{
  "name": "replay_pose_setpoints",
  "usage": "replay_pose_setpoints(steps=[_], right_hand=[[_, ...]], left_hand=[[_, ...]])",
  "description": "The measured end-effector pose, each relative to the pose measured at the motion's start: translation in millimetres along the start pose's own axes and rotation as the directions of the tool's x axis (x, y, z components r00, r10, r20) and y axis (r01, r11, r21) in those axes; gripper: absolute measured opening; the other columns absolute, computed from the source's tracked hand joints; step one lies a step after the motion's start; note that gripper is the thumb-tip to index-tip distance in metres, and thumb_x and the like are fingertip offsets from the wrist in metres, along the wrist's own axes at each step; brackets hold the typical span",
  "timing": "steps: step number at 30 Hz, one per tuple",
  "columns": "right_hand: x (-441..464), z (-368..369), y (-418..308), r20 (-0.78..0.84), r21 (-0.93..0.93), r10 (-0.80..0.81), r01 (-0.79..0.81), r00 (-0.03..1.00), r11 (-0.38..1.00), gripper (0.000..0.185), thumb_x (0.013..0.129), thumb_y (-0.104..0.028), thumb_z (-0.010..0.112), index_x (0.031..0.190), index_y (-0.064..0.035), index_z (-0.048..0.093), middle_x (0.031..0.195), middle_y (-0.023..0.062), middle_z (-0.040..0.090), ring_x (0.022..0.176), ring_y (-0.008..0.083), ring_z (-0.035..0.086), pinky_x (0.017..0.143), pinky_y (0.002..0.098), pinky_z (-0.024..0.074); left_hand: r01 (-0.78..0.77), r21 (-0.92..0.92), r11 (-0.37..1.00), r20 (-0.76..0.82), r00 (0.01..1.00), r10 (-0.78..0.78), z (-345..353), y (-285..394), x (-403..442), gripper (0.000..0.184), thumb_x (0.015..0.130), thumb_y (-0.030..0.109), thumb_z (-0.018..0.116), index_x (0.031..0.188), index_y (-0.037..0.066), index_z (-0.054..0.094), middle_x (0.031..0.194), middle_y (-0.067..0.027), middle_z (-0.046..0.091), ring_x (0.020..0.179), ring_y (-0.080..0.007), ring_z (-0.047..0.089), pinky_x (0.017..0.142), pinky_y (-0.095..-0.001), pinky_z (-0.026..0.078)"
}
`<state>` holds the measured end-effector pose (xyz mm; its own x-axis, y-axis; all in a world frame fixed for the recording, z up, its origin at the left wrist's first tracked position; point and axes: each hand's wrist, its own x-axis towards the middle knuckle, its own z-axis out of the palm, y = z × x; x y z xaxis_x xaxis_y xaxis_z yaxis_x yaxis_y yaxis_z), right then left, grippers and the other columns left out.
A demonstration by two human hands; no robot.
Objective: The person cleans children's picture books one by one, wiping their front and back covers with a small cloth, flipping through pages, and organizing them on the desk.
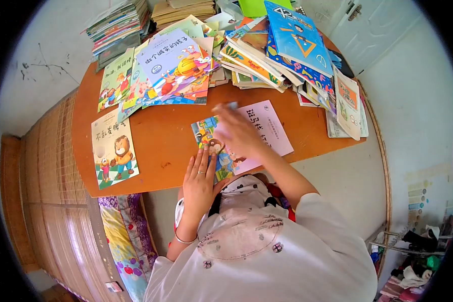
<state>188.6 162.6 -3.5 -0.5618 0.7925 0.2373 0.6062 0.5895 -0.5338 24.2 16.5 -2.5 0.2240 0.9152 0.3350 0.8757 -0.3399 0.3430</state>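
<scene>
A pink picture book (269, 123) with a colourful cartoon strip lies at the table's near edge, turned sideways to me. My left hand (200, 183) rests on the book's left lower corner, its fingers stretched out flat; it wears a ring and a bracelet. My right hand (234, 133) is over the middle of the cover and smeared by motion. Something small and pale shows by its fingertips, too blurred to name. To the left lies a cream picture book (115, 151) with a lion on its cover, apart from both hands.
Overlapping picture books (171, 63) cover the back left of the orange-brown table (166, 136). A tall, uneven pile topped by a blue book (299, 38) stands at the back right. More books (347, 103) lie at the right edge. Stacked papers (117, 27) stand behind.
</scene>
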Motion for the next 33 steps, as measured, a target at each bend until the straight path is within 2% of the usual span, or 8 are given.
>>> replay_pose_setpoints(steps=[5,11,15,23,26,27,30,33], right_hand=[[-0.1,32.7,-36.2,0.094,0.064,-0.336,0.331,0.937,0.942,0.071,0.101,-0.052,0.040,0.142,0.0051,0.043,0.152,0.0217,0.039,0.143,0.0339,0.033,0.118,0.0423,0.0258],[-63.3,-6.0,-56.9,0.285,0.199,-0.307,0.257,0.908,0.946,0.064,0.099,-0.045,0.047,0.144,0.0005,0.043,0.151,0.0164,0.041,0.143,0.0308,0.036,0.118,0.0461,0.0270],[-107.5,-16.9,-50.9,0.221,0.021,-0.388,0.394,0.895,0.919,0.053,0.097,-0.035,0.055,0.136,0.0003,0.051,0.141,0.0177,0.052,0.133,0.0322,0.048,0.110,0.0463,0.0375],[-102.2,-46.7,33.0,-0.255,-0.353,0.102,-0.191,0.962,0.916,0.054,0.093,-0.027,0.062,0.139,-0.0022,0.049,0.146,0.0177,0.047,0.133,0.0357,0.047,0.110,0.0456,0.0380],[-79.8,-25.4,-18.1,-0.033,0.044,0.190,-0.189,0.981,0.981,0.057,0.093,-0.031,0.061,0.141,-0.0040,0.047,0.150,0.0175,0.043,0.135,0.0362,0.044,0.111,0.0458,0.0372],[-78.3,-12.8,-29.9,0.019,0.078,-0.015,0.014,1.000,0.997,0.060,0.093,-0.036,0.061,0.140,-0.0006,0.047,0.148,0.0195,0.043,0.136,0.0350,0.043,0.111,0.0460,0.0361],[-75.0,5.2,-37.4,0.022,-0.156,-0.312,0.311,0.950,0.937,0.070,0.092,-0.039,0.061,0.140,0.0071,0.041,0.145,0.0242,0.043,0.136,0.0364,0.043,0.113,0.0460,0.0323],[-50.0,-13.9,7.4,0.057,-0.155,-0.048,0.056,0.997,0.986,0.072,0.095,-0.043,0.056,0.149,-0.0003,0.033,0.155,0.0211,0.033,0.140,0.0366,0.037,0.116,0.0461,0.0297]], left_hand=[[0.008,0.008,1.000,-0.055,0.998,-0.008,11.8,-4.8,-7.8,0.072,0.081,0.034,0.074,0.137,-0.002,0.047,0.147,-0.0239,0.044,0.136,-0.0376,0.042,0.111,-0.0479,0.036],[0.185,-0.324,0.928,-0.206,0.944,-0.260,12.4,5.0,-8.3,0.076,0.071,0.023,0.082,0.133,-0.004,0.047,0.144,-0.0287,0.041,0.134,-0.0441,0.042,0.108,-0.0461,0.040],[0.107,-0.058,0.993,-0.131,0.985,-0.114,4.1,1.3,-1.4,0.086,0.070,0.029,0.081,0.143,0.001,0.043,0.152,-0.0202,0.039,0.140,-0.0358,0.039,0.113,-0.0463,0.033],[0.076,0.024,0.997,0.015,0.997,-0.076,-4.3,9.4,2.7,0.089,0.071,0.045,0.080,0.142,0.002,0.048,0.151,-0.0131,0.044,0.142,-0.0300,0.038,0.117,-0.0479,0.026],[0.076,-0.030,0.997,-0.017,0.997,-0.076,8.0,6.2,-0.1,0.087,0.073,0.044,0.080,0.141,0.001,0.048,0.151,-0.0159,0.044,0.141,-0.0321,0.040,0.116,-0.0494,0.029],[0.063,-0.025,0.998,-0.011,0.998,-0.063,6.9,5.7,-1.0,0.087,0.073,0.044,0.080,0.141,0.001,0.048,0.151,-0.0159,0.044,0.141,-0.0321,0.040,0.116,-0.0494,0.029],[0.029,0.020,0.999,0.014,0.999,-0.029,3.8,4.0,-0.8,0.085,0.076,0.046,0.078,0.137,-0.005,0.050,0.148,-0.0213,0.045,0.138,-0.0352,0.043,0.114,-0.0502,0.031],[0.061,-0.021,0.998,-0.018,0.998,-0.062,1.6,7.4,-0.7,0.080,0.077,0.038,0.078,0.139,-0.002,0.049,0.150,-0.0194,0.044,0.139,-0.0347,0.042,0.115,-0.0498,0.031]])
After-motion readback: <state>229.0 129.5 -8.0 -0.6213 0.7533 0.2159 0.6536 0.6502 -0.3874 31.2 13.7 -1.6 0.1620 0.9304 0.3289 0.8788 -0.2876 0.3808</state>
